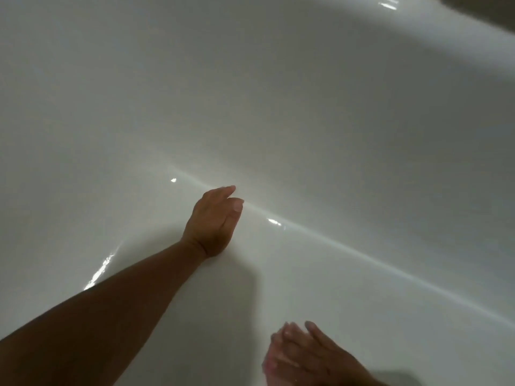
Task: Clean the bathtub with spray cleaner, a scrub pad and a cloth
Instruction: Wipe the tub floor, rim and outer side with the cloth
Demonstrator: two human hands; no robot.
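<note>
White bathtub (306, 107): your left hand (213, 221) rests on it, grip released. Your right hand (301, 355) is blurred, so its grip cannot be told. Probably the scrubbing step; the next move calls for firm, overlapping strokes.

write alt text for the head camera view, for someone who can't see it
A person's left hand rests on the glossy white inside of a bathtub, fingers loosely bent, holding nothing. At lower right, the right hand is blurred over something pale pink that cannot be identified.
</note>
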